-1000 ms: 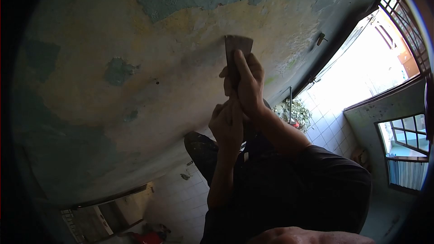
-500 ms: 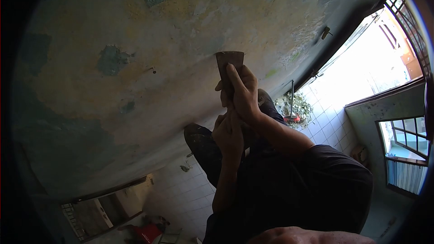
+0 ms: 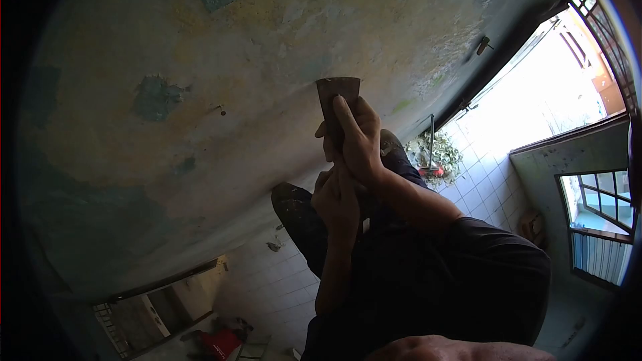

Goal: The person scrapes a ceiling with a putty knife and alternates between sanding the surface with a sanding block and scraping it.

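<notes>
A scraper with a flat, dark, wide blade (image 3: pixel 339 86) has its edge at the peeling wall (image 3: pixel 267 60). My right hand (image 3: pixel 359 139) is closed around it just below the edge, the thumb lying along the blade's face. Lower down, my left hand (image 3: pixel 336 199) is closed around what looks like the handle end, touching the right hand. Most of the handle is hidden by my fingers. Yellowish and white paint covers the wall around the blade, with bluish-green patches (image 3: pixel 159 97) showing where the coat has come off.
A nail (image 3: pixel 223 112) sticks out of the wall on the left. By the bright doorway (image 3: pixel 528 93), a long-handled tool with a red base (image 3: pixel 431 172) stands among paint flakes (image 3: pixel 449 154) on the tiled floor (image 3: pixel 478 184). A red item (image 3: pixel 221 343) lies at the lower left.
The wall marks have shifted slightly left in view. Both hands keep the same grip on the scraper, whose blade has barely moved in the picture.
</notes>
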Demonstrator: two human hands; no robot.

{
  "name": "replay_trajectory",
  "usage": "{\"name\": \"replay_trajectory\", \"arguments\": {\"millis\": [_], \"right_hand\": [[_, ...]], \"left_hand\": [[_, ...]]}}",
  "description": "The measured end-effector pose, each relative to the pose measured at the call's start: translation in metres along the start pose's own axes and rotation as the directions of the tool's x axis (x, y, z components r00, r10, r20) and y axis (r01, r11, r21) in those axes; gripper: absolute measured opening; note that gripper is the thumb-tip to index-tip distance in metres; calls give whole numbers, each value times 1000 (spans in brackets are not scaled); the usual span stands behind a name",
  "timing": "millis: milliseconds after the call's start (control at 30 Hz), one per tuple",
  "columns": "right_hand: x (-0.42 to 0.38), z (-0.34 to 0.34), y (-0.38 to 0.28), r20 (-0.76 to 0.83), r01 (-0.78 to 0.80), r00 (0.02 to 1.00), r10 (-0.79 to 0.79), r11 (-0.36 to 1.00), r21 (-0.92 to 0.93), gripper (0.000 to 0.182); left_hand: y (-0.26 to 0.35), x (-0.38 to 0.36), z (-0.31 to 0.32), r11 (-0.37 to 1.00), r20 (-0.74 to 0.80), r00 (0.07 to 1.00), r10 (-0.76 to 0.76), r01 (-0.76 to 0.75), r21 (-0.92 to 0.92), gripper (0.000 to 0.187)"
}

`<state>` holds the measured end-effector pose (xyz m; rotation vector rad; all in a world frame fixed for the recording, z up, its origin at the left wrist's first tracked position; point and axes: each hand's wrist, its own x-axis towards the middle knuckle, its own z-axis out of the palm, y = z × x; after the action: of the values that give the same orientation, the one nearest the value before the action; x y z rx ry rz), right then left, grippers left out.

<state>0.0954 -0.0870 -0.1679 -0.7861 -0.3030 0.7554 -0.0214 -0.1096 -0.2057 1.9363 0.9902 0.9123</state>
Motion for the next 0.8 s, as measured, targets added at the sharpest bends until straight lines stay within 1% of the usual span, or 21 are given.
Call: {"name": "replay_trajectory", "arguments": {"millis": [33,133,233,367,467,533,567,667,733,800], "right_hand": [[1,0,1,-3,1,1000,-1,1000,0,30],[2,0,3,-1,13,1000,-13,1000,-5,29],[3,1,1,-1,29,1000,-29,999,-37,29],[7,-2,0,20,47,999,-46,998,-47,30],[9,-1,-7,25,50,999,-48,997,-64,31],[10,1,-11,39,62,997,-60,996,-64,31],[10,2,-11,36,56,998,-54,997,-61,31],[10,-2,-8,25,41,999,-40,997,-60,32],[9,-3,-6,26,37,999,-36,998,-58,32],[8,-4,-7,37,45,998,-42,997,-70,33]], "left_hand": [[0,1,-1,999,13,999,-34,34,-7,24],[0,4,-2,1000,7,1000,7,-7,4,24],[-1,6,-2,1000,33,999,8,-7,-12,24],[-3,10,2,1000,21,1000,-7,7,-12,24],[2,11,5,999,14,1000,17,-16,-37,24],[2,13,7,998,1,998,66,-66,-14,24],[3,14,7,998,-2,998,68,-68,-15,24],[2,10,8,998,-8,999,53,-53,-26,24],[-2,8,11,999,-39,999,10,-12,-48,24],[0,4,11,998,-36,999,15,-17,-59,24]]}}
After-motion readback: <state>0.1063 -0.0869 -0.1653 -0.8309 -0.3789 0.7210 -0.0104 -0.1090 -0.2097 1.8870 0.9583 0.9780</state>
